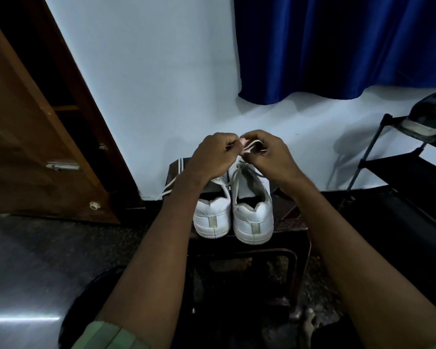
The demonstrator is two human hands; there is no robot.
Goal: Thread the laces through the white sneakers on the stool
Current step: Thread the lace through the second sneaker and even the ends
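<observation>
Both hands, left (213, 157) and right (267, 154), pinch a flat white lace (251, 145) above smooth sneakers (234, 217).

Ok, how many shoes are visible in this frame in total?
3. Two white sneakers stand side by side on the stool, heels toward the camera: the left sneaker and the right sneaker. A dark shoe sits on the black rack at the far right. Others may be out of frame.

no readable text, no brand marks or numbers legible on any surface in view
</observation>
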